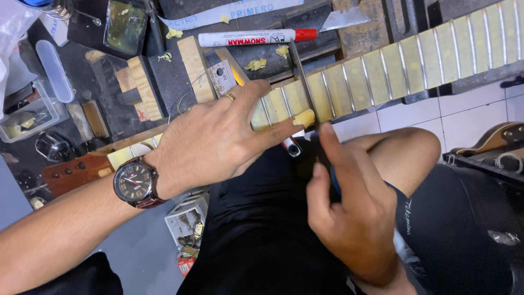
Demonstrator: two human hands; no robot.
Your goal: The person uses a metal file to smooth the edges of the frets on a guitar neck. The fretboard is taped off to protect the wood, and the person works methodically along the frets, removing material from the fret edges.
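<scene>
A guitar neck (382,71) runs from the left middle of the frame up to the upper right, its pale fretboard crossed by metal frets and covered between them with yellowish masking tape. The left hand (218,142), with a ring and a dark wristwatch (135,183), lies spread flat over the fretboard near the centre, fingers extended and gripping nothing; it seems to press the neck down so it stays steady. One fingertip carries a scrap of tape (304,117). The right hand (349,213), in the lower centre, is closed around a slim metal file (302,71) with a blue handle, index finger stretched along it as if to guide it; the blade reaches up across the fretboard at one fret, just beside the left fingertips. Above the neck, at the top centre, a white marker with a red cap (256,37) lies on the dark cluttered workbench (180,82), with wooden blocks (143,87) to the left, apparently as supports. At the right edge sits a dark guitar case (475,218), over white floor tiles (469,117)
</scene>
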